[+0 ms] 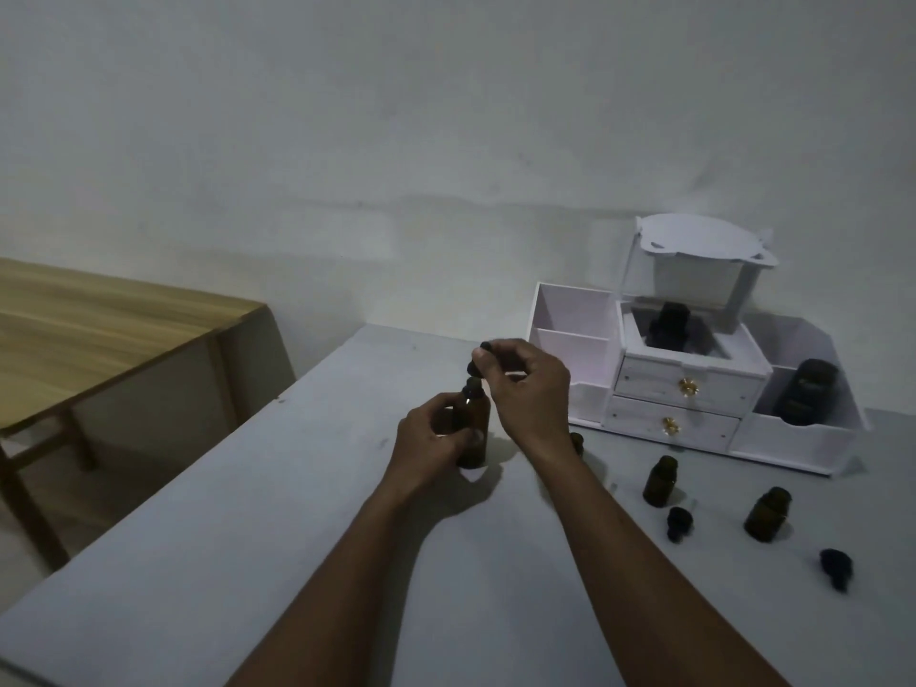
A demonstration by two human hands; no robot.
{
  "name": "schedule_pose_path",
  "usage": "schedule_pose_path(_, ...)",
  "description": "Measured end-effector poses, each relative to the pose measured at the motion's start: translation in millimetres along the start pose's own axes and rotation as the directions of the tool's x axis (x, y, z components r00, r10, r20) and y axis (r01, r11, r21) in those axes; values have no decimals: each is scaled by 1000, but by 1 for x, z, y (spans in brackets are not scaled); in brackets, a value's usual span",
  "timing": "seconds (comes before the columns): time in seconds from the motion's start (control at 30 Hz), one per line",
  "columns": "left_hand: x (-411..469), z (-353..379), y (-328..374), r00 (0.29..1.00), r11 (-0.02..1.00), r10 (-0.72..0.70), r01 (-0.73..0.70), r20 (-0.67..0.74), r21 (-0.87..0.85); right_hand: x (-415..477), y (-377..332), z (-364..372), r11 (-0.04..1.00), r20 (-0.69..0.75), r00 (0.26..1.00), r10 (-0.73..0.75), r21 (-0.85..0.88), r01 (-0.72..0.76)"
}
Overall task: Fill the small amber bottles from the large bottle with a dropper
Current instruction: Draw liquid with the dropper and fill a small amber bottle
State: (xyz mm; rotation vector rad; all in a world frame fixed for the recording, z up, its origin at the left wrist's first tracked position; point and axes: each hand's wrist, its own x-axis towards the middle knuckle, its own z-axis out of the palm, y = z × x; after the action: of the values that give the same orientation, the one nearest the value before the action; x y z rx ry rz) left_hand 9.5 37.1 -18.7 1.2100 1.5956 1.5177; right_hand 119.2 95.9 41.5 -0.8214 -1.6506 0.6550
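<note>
bare forearms (367, 562), bare left grip (426, 438), right grip (530, 389)

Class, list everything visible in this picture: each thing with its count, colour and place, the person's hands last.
Large bottle: one, amber, upright on the table, centre.
Dropper: one, black, just above the large bottle's neck.
Small bottles: three, amber, on the table at right; one partly hidden by an arm.
Loose caps: two, black, among the small bottles.
Organiser: one, white, back right of table.
Dark bottles: two, inside the organiser.
Table: one, grey, centre foreground.
Wooden table: one, brown, left.
Left hand: one, grips the large bottle.
Right hand: one, pinches the dropper.
</note>
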Motion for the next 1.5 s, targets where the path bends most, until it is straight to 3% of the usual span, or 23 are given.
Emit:
schedule_pose_path(0.27,-7,4,9,997,997,-76,76,-31,-3,18,-45,-27,981,-132,986,-99,155,119)
schedule_pose_path(0.37,-14,2,9,975,991,105,-85,-195,108,22,-52,-50,969,-189,976,-108,201,146)
schedule_pose_path(0.47,-27,2,15,845,923,376,-304,-381,238,20,-44,-77,972,-190,978,-87,200,125)
schedule_pose_path(0.53,-40,11,24,767,871,490,-416,-415,260,19,-34,-92,982,-189,979,-77,153,107)
schedule_pose_path(0.6,-55,27,33,760,838,545,-483,-354,253,18,-22,-106,991,-191,979,-66,100,87)
schedule_pose_path(0.7,-60,54,38,885,900,431,-407,-178,156,17,-6,-120,998,-194,981,-21,56,32)
schedule_pose_path(0.77,-55,71,35,963,959,266,-259,-53,116,15,2,-124,998,-184,983,6,60,5)
schedule_pose_path(0.83,-47,83,34,993,986,122,-122,2,112,13,7,-126,999,-174,985,13,50,-4)
schedule_pose_path(1.07,-29,108,32,996,993,-91,90,11,71,10,18,-125,999,-151,988,43,38,-38)
schedule_pose_path(1.5,-28,109,32,997,988,-63,56,44,146,9,27,-121,998,-134,989,56,-24,-59)
